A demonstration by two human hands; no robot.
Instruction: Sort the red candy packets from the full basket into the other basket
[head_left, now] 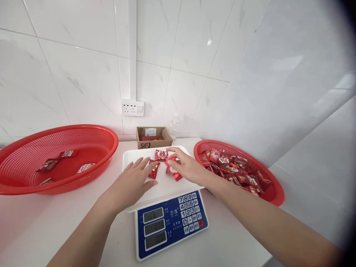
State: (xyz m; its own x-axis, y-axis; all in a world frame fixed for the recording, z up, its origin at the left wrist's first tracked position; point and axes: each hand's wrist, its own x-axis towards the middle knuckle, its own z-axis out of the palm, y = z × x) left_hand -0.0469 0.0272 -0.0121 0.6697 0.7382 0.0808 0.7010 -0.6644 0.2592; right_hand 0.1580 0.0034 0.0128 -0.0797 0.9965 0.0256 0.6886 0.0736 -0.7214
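Note:
A white weighing pan (164,189) tops a digital scale (178,233) with a blue keypad panel. Over the pan's left side my left hand (132,181) is open, fingers spread, its fingertips at a small red wrapped packet (153,170). My right hand (187,167) closes thumb and fingers on a red packet with a white patch (174,171) above the pan's right part. Farther back on the pan lies another red packet (161,155) with a white pattern. Part of the held packet is hidden by my fingers.
On the left stands a red perforated basket (94,135) with several packets. A similar basket (278,193) on the right holds a heap of red packets. Behind the scale are a cardboard box (158,144) and a clear plastic bottle (174,126), close to the tiled wall.

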